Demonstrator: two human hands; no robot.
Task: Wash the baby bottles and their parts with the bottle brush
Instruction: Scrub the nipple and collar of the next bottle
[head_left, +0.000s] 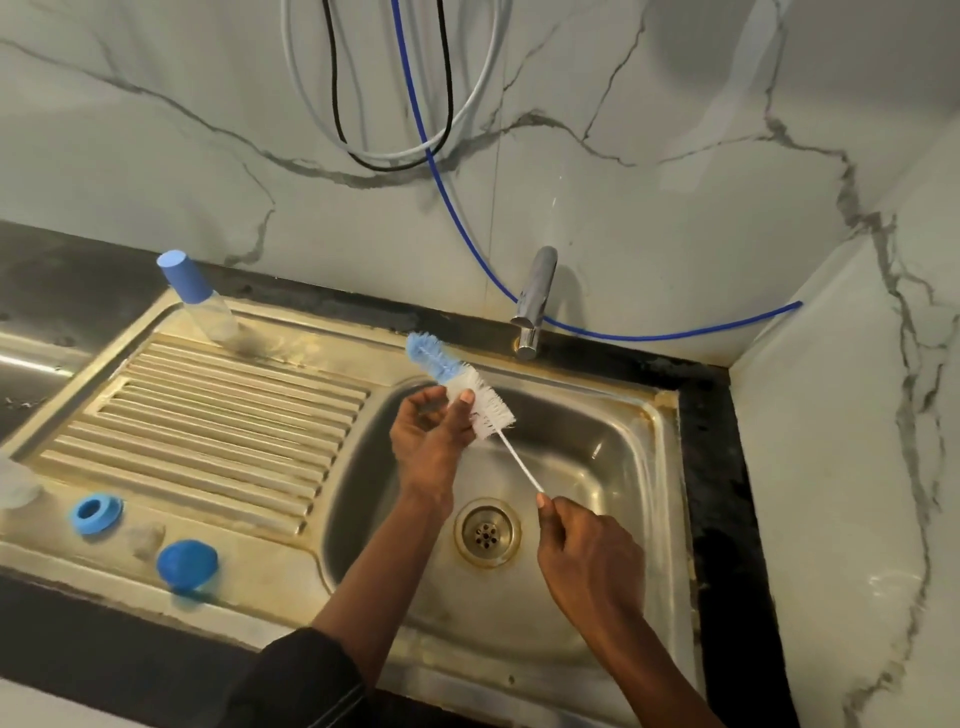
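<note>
Steel fills most of your view: the sink (662, 467), with its ribbed drainboard (218, 415) on the left and its basin (597, 452) on the right. The tap (535, 301) stands at the basin's far edge. Your two hands are over the basin, apart from each other, and both are on the bottle brush (491, 410). Your left hand (428, 441) is curled round the white bristles near the basin's far left corner, thumb pressed on them. The blue bristle tip sticks out past that hand toward the far rim. Your right hand (587, 551) pinches the near end of the thin white stem, just beside the drain (487, 531). A clear baby bottle (200, 299) with a blue cap stands at the drainboard's far left corner. Near the drainboard's near left corner lie a blue dome cap (187, 564) and, to its left, a smaller blue ring (78, 517), the two not touching.
</note>
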